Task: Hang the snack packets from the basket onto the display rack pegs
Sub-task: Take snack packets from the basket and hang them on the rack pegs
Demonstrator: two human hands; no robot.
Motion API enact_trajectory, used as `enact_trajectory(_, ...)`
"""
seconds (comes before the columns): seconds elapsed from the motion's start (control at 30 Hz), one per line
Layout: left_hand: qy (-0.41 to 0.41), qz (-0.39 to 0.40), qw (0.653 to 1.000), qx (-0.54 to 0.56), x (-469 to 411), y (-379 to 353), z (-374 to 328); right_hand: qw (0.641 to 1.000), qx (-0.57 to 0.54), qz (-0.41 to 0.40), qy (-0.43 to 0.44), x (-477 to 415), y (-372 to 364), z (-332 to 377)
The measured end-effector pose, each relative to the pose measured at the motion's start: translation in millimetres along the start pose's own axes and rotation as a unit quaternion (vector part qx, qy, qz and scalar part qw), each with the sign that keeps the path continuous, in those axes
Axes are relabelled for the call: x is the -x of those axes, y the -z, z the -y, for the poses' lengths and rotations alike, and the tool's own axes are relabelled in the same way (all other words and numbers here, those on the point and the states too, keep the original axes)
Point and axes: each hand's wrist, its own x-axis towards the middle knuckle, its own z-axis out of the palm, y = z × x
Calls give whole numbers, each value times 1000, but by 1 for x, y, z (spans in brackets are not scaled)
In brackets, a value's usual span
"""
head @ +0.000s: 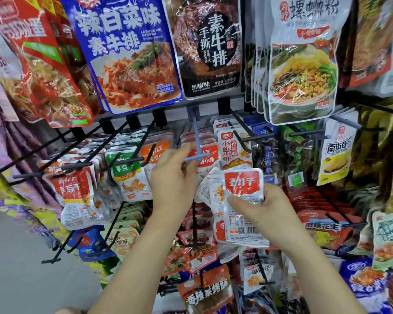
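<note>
Field notes, rack front. We hold a fanned stack of small red-and-white snack packets (238,207) in our right hand (266,214), thumb pressed flat across the top packet's face, fingers behind. How many are in the stack we cannot count exactly; several edges show at its left side, at least four.

Our left hand (173,180) is up at the tip of the blue peg (196,146), fingers pinched narrow around the top of a packet there. Whether that packet is already on the peg or only being fed onto it, we cannot tell; the fingers cover the hole.

Handling, as we judge it: the packets look light, thin and floppy, with a glossy film that will likely slide against its neighbours. A loose fan could spill, so the thumb clamp matters. The best hold for hanging seems to be the flat sealed strip at the top, just beside the hang hole, leaving the hole free for the peg.

Counts: one blue peg in use, two hands, one stack. Matching red packets (200,141) already hang further back on the same peg, several deep. Black pegs (132,159) stand to either side, many, not all countable. The basket is not in view.
</note>
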Motion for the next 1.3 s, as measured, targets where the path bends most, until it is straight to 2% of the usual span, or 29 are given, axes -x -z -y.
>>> enact_trajectory(0.1,-24,-8,999,-43,-5,-5,2,992,-112,-35,-55,5,4,-4)
enact_trajectory(0.2,-56,-20,996,-70,-9,-10,3,958,-262,-58,-105,10,7,-2)
enact_trajectory(0.33,-61,-28,994,-90,-4,-12,4,929,-340,-64,-129,18,5,1)
enact_trajectory(0.5,-43,0,998,-52,33,8,-5,929,-341,-90,-112,29,-1,0)
enact_trajectory(0.53,-16,24,1000,-11,46,16,-13,933,-331,-97,-106,32,-2,0)
enact_trajectory(0.6,67,128,986,83,66,31,-34,944,-300,-111,-85,35,-5,1)
enact_trajectory(0.67,89,223,968,69,78,36,-47,957,-261,-113,-48,39,-11,4)
enact_trajectory(0.7,84,239,967,39,81,35,-48,963,-246,-108,-32,40,-13,6)
enact_trajectory(0.77,117,220,968,33,79,35,-48,969,-228,-91,-19,42,-17,8)
enact_trajectory(0.83,189,188,959,95,73,37,-46,974,-217,-69,-17,44,-18,7)
enact_trajectory(0.9,223,181,945,154,71,40,-43,976,-213,-43,-11,46,-16,6)
enact_trajectory(1.0,282,168,906,268,73,44,-42,973,-229,-19,-7,50,-13,7)
enact_trajectory(1.07,313,128,889,309,75,46,-39,971,-235,-38,-21,49,-11,2)
enact_trajectory(1.1,301,93,899,303,76,48,-37,971,-229,-63,-19,49,-10,-1)
enact_trajectory(1.13,259,53,926,270,78,50,-35,975,-205,-92,-10,48,-8,-2)
enact_trajectory(1.2,66,-11,990,123,81,55,-33,982,-138,-126,9,48,-5,-4)
enact_trajectory(1.23,-54,-13,997,44,83,57,-32,981,-142,-135,8,47,-5,-4)
enact_trajectory(1.3,-228,8,971,-65,93,51,-29,977,-167,-131,-6,47,-8,-4)
